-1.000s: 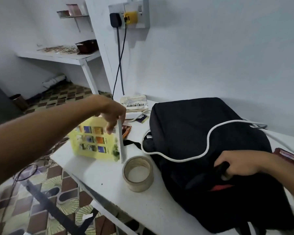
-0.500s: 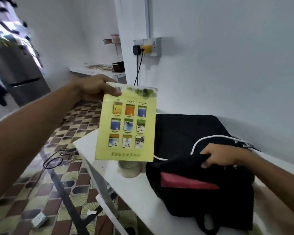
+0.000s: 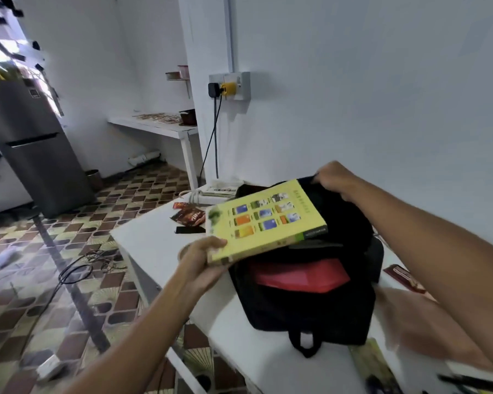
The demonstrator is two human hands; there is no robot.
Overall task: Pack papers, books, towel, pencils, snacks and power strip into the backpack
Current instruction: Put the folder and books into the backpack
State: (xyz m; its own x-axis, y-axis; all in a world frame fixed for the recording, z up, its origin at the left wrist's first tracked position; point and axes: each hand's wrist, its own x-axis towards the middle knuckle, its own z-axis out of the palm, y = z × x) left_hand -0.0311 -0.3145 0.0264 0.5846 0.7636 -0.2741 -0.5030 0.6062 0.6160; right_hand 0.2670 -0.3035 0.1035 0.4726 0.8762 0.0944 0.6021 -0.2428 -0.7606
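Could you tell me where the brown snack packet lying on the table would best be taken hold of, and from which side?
The brown snack packet lies flat on the white table, left of the backpack, with bare table on its near side. I would probably pinch its near edge from above, coming in from the left, since the yellow book in the left hand overhangs the right.

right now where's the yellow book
In the head view it's mid-frame: the yellow book is held by the left hand at its near corner, tilted over the open black backpack.
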